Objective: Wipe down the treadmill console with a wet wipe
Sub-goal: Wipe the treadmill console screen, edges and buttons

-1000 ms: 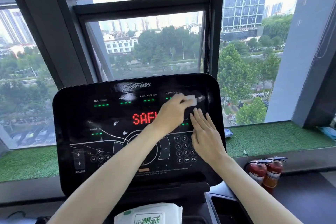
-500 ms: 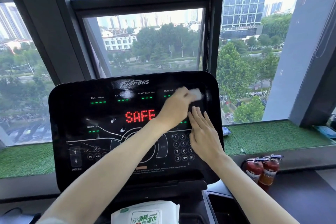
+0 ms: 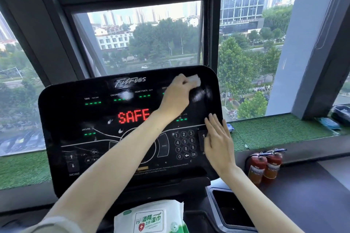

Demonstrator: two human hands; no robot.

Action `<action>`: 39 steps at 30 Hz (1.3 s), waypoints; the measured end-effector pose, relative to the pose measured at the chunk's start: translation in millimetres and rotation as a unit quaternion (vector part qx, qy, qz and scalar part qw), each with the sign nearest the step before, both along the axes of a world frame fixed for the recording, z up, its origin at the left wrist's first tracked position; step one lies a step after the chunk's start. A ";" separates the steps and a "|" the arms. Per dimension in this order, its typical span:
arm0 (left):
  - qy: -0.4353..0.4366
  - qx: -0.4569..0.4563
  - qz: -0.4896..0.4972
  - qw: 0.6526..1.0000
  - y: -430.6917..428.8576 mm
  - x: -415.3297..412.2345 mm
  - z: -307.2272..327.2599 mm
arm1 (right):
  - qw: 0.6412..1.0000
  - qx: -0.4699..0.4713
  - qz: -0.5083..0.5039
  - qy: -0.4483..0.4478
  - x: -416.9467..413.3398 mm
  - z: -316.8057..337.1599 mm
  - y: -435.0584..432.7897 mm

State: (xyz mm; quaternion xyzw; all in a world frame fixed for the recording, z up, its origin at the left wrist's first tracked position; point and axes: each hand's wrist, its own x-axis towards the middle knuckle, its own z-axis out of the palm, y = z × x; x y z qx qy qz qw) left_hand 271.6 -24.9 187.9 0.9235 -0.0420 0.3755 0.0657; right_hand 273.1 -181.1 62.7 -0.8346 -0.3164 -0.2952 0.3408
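Note:
The black treadmill console (image 3: 75,119) fills the middle of the view, with "SAFE" lit in red and green readouts. My left hand (image 3: 177,96) reaches across to the console's upper right and is closed on a small white wet wipe (image 3: 194,79), pressing it against the panel. A damp smear shows just right of the wipe. My right hand (image 3: 217,142) lies flat with fingers together on the console's right edge, beside the number keypad (image 3: 184,144).
A white and green wet wipe pack (image 3: 149,217) sits on the tray below the console. A dark cup holder (image 3: 231,208) is to its right. Two red fire extinguishers (image 3: 265,168) stand by the green turf window ledge (image 3: 280,130).
My left hand has slid the wipe up and to the right, toward the console's top right corner. My right hand has shifted from the keypad to the console's right edge.

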 end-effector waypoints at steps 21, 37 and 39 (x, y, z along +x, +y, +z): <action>0.129 0.142 -0.102 0.976 -30.8 -31.0 -53.9 | 0.999 -0.037 -0.021 0.009 -6.4 -11.5 -11.3; 0.040 -0.020 0.031 0.998 -33.3 -37.3 -58.4 | 0.999 -0.031 -0.002 0.024 -7.4 -9.7 -14.4; 0.070 0.089 -0.046 0.993 -34.5 -44.9 -67.2 | 0.999 -0.038 -0.003 0.014 -7.0 -9.7 -15.3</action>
